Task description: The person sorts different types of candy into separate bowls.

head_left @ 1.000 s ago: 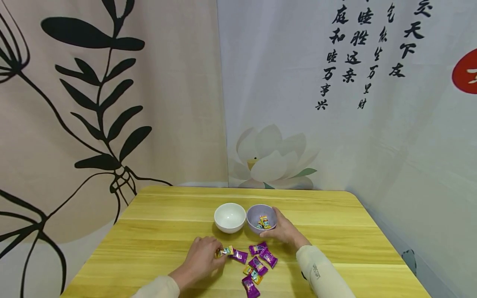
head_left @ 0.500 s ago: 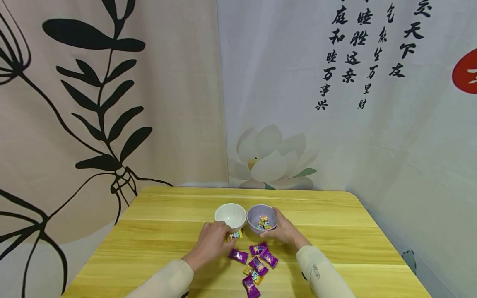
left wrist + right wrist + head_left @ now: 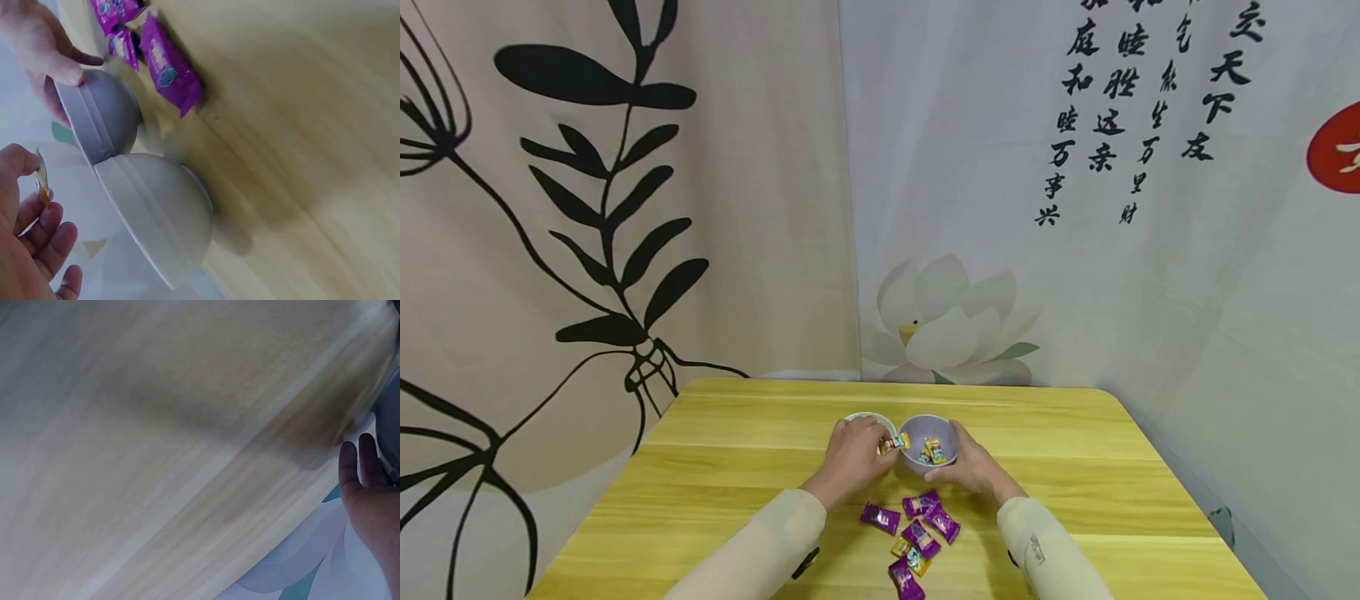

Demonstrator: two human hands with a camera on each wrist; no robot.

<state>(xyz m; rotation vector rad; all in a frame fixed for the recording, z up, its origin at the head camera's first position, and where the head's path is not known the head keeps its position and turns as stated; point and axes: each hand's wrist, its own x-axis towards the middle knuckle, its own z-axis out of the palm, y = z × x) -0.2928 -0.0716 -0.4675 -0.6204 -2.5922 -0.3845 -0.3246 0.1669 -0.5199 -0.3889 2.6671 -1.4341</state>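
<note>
My left hand (image 3: 852,454) pinches a small yellow-wrapped candy (image 3: 895,442) between thumb and fingers, over the white bowl (image 3: 165,215) and close to the lavender bowl's rim. In the left wrist view this candy (image 3: 42,178) is seen edge-on, clear of both bowls. The lavender bowl (image 3: 915,427) touches the white one and has a few yellow candies (image 3: 934,451) inside. My right hand (image 3: 973,463) grips the lavender bowl from its right side, thumb near the front. My left hand covers most of the white bowl in the head view.
In front of the bowls lie several purple-wrapped candies (image 3: 921,539), with yellow ones (image 3: 917,561) partly under them. One purple candy (image 3: 880,517) sits a little apart to the left. The wooden table (image 3: 737,450) ends at a printed cloth backdrop (image 3: 790,208).
My left hand has lifted the yellow candy from beside the purple ones and carried it forward and right, to over the bowls. My right hand has stayed on the lavender bowl.
</note>
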